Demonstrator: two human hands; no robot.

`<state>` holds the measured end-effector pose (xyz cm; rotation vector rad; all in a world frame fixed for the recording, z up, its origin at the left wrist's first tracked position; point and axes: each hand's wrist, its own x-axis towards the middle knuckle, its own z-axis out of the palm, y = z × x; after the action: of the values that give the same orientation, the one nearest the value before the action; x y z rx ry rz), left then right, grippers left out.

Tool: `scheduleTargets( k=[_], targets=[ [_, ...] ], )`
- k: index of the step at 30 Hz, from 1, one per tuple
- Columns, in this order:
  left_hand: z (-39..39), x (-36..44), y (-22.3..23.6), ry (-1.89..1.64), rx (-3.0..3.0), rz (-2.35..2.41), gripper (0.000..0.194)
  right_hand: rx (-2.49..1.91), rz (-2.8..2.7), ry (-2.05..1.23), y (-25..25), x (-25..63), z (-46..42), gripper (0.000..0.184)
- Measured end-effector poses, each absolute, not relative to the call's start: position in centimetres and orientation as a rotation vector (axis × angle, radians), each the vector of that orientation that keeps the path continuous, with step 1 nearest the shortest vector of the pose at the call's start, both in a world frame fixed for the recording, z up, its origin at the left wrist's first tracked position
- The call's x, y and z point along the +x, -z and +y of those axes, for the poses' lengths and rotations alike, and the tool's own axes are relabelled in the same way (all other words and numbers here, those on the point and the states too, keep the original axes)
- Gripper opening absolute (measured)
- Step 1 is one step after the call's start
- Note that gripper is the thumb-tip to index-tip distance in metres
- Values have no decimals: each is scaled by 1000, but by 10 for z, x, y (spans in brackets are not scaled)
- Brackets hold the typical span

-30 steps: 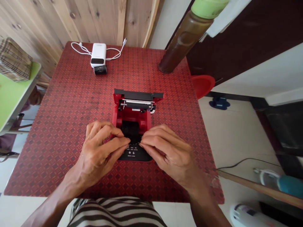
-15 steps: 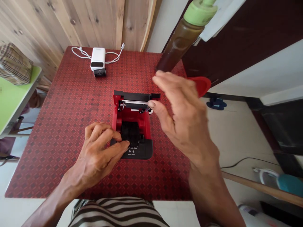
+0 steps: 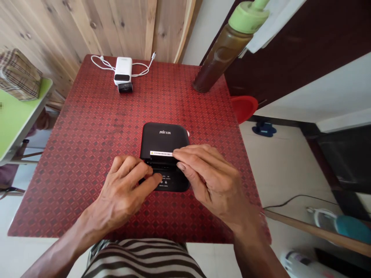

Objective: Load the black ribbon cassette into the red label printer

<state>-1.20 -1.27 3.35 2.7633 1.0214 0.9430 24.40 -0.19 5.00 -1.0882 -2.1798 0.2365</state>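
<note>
A small receipt printer (image 3: 175, 184) with a black front panel stands on the patterned red table. Its black lid (image 3: 165, 139), bearing white lettering and a warning strip, is lowered over the body, with a dark gap along the front edge. My left hand (image 3: 124, 181) grips the printer at the front left, thumb on the panel and curled fingers by the gap. At the right, my right hand (image 3: 211, 177) pinches the lid's front edge, index finger on top and thumb below. The inside of the printer is mostly hidden.
A white power bank (image 3: 123, 69) with cables and a small black cylinder (image 3: 125, 88) lie at the back of the red table (image 3: 95, 127). A tall brown bottle (image 3: 220, 54) with a green top stands back right. A red stool (image 3: 245, 108) sits beyond the table's right edge.
The printer's lid has swung down from upright, covering the red interior. My right hand has moved down and toward me, onto the lid's front edge. My left hand stays on the front panel.
</note>
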Motion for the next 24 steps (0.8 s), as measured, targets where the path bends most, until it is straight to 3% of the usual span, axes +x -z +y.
scheduleTargets(
  k=[6, 12, 19, 24],
  targets=[
    [-13, -15, -32, -973, 2730, 1119, 22, -1059, -2171, -62, -49, 245, 13, 24],
    [2, -14, -34, -773, 2744, 1257, 25, -1067, -2167, -76, -53, 250, 31, 30],
    [18, -5, -38, -845, 2832, 1082, 15, -1098, -2166, -70, -55, 250, 40, 28],
    [13, -2, -43, -909, 2831, 958, 24, -1092, -2159, -91, -57, 251, 35, 26]
  ],
)
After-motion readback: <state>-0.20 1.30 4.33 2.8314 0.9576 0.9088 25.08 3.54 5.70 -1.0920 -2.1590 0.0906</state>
